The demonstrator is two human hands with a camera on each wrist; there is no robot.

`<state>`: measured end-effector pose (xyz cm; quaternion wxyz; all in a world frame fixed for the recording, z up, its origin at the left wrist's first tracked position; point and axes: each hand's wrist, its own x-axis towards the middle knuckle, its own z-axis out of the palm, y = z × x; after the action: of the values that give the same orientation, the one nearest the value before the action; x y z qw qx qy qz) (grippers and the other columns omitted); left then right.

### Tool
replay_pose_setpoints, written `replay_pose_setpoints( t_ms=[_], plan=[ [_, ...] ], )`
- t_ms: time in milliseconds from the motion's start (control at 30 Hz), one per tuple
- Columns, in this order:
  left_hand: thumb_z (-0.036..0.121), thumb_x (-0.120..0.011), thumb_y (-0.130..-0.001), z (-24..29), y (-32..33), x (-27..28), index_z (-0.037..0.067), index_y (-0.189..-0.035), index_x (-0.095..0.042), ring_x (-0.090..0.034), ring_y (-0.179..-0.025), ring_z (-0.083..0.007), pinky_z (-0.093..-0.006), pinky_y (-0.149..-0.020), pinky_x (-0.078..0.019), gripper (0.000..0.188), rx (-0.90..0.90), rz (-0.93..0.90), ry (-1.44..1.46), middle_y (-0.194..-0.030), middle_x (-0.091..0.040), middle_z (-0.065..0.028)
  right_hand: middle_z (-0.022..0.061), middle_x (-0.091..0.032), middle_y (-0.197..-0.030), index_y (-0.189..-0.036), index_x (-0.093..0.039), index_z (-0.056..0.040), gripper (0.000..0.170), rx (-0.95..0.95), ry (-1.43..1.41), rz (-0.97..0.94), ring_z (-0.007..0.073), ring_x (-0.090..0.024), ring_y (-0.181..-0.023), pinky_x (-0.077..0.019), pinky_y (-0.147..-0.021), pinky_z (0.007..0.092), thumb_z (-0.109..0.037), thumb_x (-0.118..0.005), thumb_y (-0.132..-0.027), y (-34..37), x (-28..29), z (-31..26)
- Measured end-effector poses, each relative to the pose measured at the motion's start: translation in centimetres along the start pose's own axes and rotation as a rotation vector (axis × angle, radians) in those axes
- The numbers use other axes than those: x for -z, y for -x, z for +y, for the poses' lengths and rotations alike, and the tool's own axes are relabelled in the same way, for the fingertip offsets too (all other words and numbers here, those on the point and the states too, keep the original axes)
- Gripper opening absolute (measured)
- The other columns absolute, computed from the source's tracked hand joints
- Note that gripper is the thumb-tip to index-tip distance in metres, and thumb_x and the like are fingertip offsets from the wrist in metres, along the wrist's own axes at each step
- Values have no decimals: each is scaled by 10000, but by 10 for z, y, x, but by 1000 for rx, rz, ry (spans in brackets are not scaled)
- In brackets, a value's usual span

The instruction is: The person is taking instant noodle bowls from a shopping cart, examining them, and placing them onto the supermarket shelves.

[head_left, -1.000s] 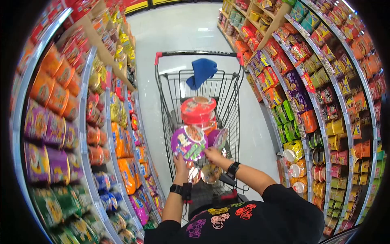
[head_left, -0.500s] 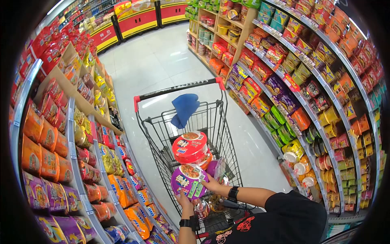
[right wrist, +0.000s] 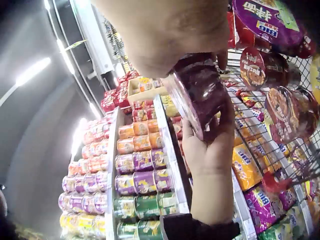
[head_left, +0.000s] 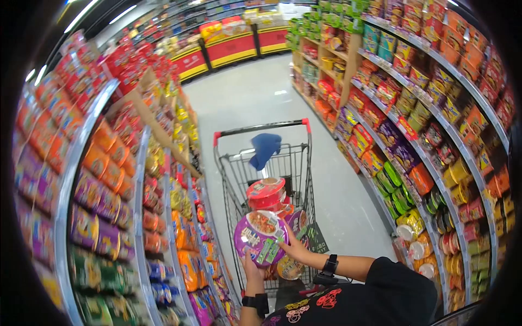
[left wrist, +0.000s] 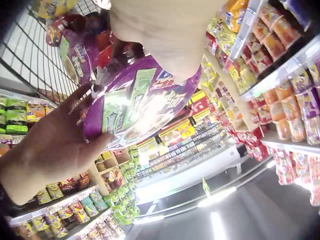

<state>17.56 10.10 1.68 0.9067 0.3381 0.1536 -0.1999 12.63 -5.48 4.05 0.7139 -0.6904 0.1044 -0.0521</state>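
Both hands hold a purple instant noodle bowl (head_left: 251, 239) above the shopping cart, its lid with a noodle picture and green marks tilted up at the head camera. My left hand (head_left: 253, 269) grips the near left rim, thumb over the edge. On the right side, my right hand (head_left: 295, 249) pinches the rim; in the left wrist view the thumb of that right hand (left wrist: 60, 142) lies on the lid's edge. From the right wrist view, the dark side of the bowl (right wrist: 200, 90) shows between the hands. A red noodle bowl (head_left: 266, 189) sits just beyond it in the cart.
The black wire cart (head_left: 310, 185) also carries another purple bowl (head_left: 298, 221) and a round tub (head_left: 290, 267). A blue cloth (head_left: 265, 151) hangs at its far end. Stocked noodle shelves line the left (head_left: 103, 187) and right (head_left: 402, 146), with pale floor (head_left: 247, 89) ahead.
The head view has swung and tilted upward, showing more of the aisle's far end. Both hands keep hold of the purple noodle bowl, whose lid now faces the camera more squarely.
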Motion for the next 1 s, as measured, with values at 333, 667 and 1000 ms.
replay_pose_setpoints(
  t_ms=[333, 667, 1000],
  plan=[
    [185, -423, -892, -6, 199, -7, -27, -1196, -421, -546, -1027, -282, -424, -901, -429, 371, -234, -43, 22, -1152, -533, -170, 170, -151, -1417, -1381, 131, -196, 963, 204, -240, -421, 238, -439, -1142, -428, -893, 354, 66, -509, -711, 159, 51, -42],
    [77, -506, -840, -13, 447, 38, 46, -1284, -330, -582, -964, -218, -357, -824, -488, 479, -561, 154, 106, -1112, -552, -138, 192, -181, -1411, -1393, -70, -67, 798, 441, -362, -883, 279, -234, -1291, -181, -1052, 389, -550, -399, -849, 268, -24, -110],
    [186, -468, -881, -48, 640, 97, 69, -1347, -278, -534, -1013, -152, -301, -830, -462, 516, -914, 503, -110, -1180, -508, -94, 126, -512, -1178, -1242, -379, -16, 465, -537, -506, -1214, 250, -540, -1032, -448, -869, 374, -196, -486, -827, 401, -131, -86]
  ],
)
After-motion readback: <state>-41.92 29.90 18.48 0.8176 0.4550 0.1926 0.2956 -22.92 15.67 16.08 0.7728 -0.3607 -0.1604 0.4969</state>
